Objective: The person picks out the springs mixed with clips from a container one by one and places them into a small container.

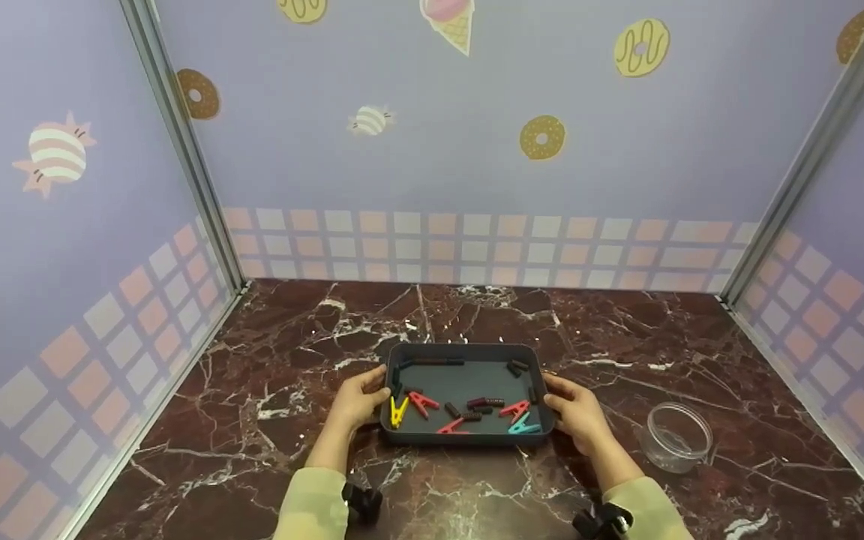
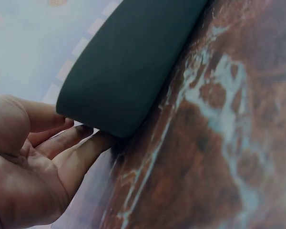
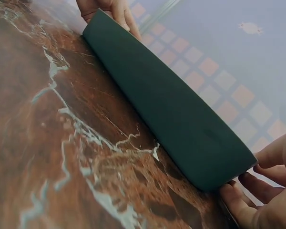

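Left sleeve [image 1: 312,507]: pale yellow-green, plain, with lightly mottled shading and an edge running across the forearm.
Right sleeve [image 1: 649,511]: the same pale yellow-green, matching the other, with its edge also short of the wrist.
Left forearm [image 1: 328,448]: bare between sleeve and hand, slender, narrowing towards the wrist.
Right forearm [image 1: 615,459]: bare over a similar stretch, likewise slender.
Left camera [image 1: 364,501]: small, black and blocky, worn at the sleeve's inner edge.
Right camera [image 1: 601,520]: black too, lumpy in outline, faintly shiny; finer details too small to tell.
Left hand [image 1: 358,397]: bare, smooth-backed.
Right hand [image 1: 577,409]: bare as well.
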{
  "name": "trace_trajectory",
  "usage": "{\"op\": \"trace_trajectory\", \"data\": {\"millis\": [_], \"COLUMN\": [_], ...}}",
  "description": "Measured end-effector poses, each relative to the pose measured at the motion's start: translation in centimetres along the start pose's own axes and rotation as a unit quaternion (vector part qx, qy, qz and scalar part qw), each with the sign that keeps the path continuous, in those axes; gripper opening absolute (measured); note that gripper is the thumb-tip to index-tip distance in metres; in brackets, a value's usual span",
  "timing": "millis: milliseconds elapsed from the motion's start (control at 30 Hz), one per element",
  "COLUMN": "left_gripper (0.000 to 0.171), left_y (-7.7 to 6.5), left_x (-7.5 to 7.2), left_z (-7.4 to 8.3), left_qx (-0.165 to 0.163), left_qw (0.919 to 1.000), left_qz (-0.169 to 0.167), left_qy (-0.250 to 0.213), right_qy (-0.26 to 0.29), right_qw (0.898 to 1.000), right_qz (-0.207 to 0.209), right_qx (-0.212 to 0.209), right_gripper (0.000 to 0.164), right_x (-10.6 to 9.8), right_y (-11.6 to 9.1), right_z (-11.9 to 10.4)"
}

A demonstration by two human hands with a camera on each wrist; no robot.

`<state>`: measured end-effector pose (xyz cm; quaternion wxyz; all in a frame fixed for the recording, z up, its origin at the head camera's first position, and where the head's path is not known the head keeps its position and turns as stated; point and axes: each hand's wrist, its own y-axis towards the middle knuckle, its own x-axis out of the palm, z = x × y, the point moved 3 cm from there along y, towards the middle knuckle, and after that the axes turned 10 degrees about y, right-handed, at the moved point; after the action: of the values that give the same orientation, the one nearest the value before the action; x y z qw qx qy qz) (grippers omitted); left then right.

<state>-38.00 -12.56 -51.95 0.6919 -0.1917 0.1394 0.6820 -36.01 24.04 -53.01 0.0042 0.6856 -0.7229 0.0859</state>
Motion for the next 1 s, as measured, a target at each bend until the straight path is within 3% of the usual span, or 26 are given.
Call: {"op": "trace_trajectory", "data": {"millis": [200, 1000], "left_gripper": [0.054, 0.055], "left_y": [-0.8, -3.9], "left_x": [0.5, 2.2], "left_z": [0.4, 0.9], "left_qx": [-0.015, 0.012], "left_qw": [0.9984, 0.9962], "left_qz": [-0.036, -0.063], "left_qy": [-0.041, -0.059], "right_qy": [-0.012, -0.039], "right_qw": [1.0, 0.999], "right_qz": [-0.008, -0.024], "right_qx": [0.005, 0.007], "right_gripper": [0.05, 0.05], "right_x": [-0.8, -3.4], "right_y": [-0.8, -3.7], "right_z": [-0.2, -0.1]}}
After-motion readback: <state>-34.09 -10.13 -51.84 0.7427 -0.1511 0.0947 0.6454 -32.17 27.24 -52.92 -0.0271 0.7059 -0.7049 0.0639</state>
